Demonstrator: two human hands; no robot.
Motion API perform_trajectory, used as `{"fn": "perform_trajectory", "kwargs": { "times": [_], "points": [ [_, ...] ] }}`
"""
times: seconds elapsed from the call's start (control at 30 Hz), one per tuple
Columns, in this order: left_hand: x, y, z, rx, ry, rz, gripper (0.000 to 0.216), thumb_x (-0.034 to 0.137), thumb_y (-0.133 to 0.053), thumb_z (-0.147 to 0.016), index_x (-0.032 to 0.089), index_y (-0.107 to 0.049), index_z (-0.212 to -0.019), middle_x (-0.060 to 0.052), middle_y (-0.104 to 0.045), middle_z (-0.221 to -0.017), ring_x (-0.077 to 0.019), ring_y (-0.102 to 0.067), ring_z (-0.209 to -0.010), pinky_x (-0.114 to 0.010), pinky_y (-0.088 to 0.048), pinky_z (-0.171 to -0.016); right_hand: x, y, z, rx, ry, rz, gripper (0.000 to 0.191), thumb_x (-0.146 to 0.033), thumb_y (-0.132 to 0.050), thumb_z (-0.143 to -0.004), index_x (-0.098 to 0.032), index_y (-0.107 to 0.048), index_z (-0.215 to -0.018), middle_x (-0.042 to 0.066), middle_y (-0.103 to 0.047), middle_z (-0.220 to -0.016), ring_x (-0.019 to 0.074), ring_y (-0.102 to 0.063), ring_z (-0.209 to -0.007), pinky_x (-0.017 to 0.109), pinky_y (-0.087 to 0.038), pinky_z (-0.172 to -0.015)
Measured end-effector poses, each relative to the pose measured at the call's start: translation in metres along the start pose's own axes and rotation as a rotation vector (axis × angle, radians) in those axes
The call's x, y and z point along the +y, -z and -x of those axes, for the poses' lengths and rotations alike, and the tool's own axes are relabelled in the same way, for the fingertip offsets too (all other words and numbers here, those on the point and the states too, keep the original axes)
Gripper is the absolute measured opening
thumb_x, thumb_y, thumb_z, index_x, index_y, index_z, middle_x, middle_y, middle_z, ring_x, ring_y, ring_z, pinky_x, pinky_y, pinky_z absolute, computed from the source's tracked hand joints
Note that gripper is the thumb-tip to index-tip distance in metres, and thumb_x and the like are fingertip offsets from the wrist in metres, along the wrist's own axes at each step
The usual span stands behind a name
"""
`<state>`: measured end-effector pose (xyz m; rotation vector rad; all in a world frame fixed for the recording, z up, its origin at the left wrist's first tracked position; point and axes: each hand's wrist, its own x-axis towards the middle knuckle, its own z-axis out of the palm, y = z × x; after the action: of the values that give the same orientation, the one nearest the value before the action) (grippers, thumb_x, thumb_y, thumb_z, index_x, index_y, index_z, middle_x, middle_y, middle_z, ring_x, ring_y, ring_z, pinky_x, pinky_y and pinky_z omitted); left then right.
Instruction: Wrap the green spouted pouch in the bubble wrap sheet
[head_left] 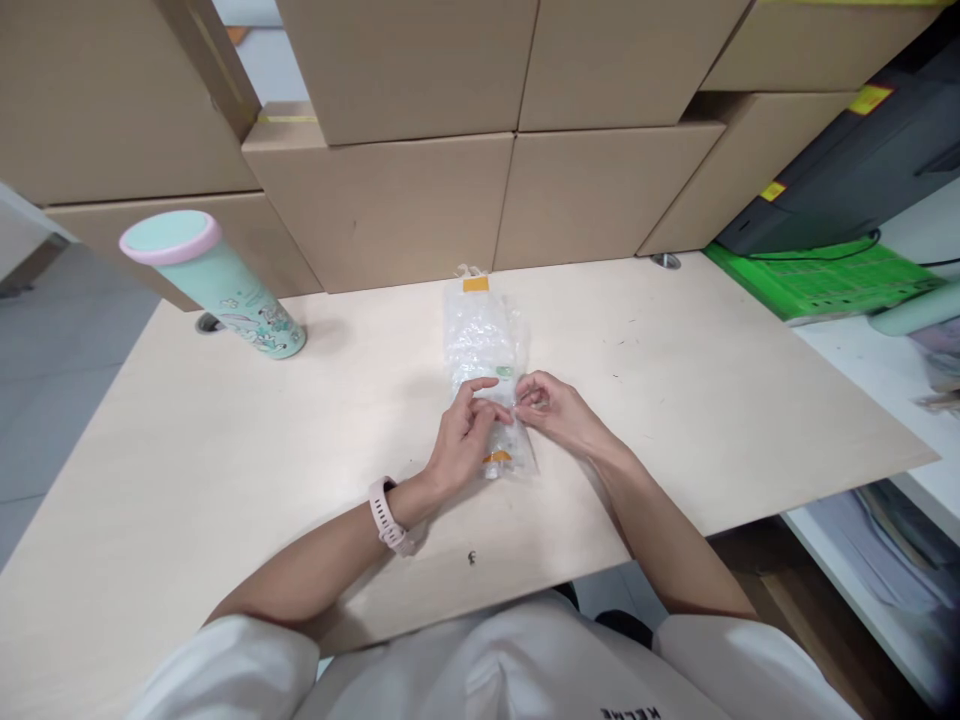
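Observation:
A clear bubble-wrap packet [480, 340] with orange tape at both ends lies lengthwise in the middle of the pale wooden table [225, 460]. My left hand [466, 432] rests on its near half, fingers curled and pinching at a small green-and-white sticker on the wrap. My right hand [551, 408] meets it from the right, fingertips pinched together at the same spot. A pink watch sits on my left wrist.
A mint tumbler [217, 285] with a pink lid stands at the back left. Cardboard boxes [420, 190] are stacked along the table's far edge. A green mat [825, 280] and a dark machine lie to the right, beyond the table.

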<state>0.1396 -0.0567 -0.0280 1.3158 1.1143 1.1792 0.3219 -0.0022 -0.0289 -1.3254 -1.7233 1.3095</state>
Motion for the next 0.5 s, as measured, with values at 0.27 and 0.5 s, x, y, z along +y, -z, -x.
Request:
{"fn": "perform_trajectory", "kwargs": {
  "times": [0.27, 0.5],
  "points": [
    [-0.012, -0.005, -0.001, 0.016, -0.132, 0.071, 0.056, 0.003, -0.042, -0.076, 0.021, -0.044, -0.128, -0.003, -0.066, -0.097, -0.0151, -0.064, -0.098, -0.038, -0.049, -0.096, -0.011, -0.010, 0.000, 0.000, -0.278, -0.517, 0.078, -0.029, -0.085, -0.066, -0.023, -0.043, -0.131, 0.000, -0.071, -0.085, 0.0177, -0.068, -0.077, 0.033, -0.053, -0.077],
    [-0.018, -0.008, 0.003, -0.040, -0.451, -0.428, 0.081, 0.000, -0.044, -0.077, 0.028, -0.024, -0.151, -0.013, -0.039, -0.151, -0.0272, -0.039, -0.141, -0.051, -0.039, -0.112, -0.013, -0.015, 0.002, -0.106, -0.230, -0.566, 0.052, -0.032, -0.086, -0.064, -0.018, -0.062, -0.108, 0.002, -0.071, -0.087, 0.0184, -0.068, -0.086, 0.031, -0.052, -0.082]
  ]
}}
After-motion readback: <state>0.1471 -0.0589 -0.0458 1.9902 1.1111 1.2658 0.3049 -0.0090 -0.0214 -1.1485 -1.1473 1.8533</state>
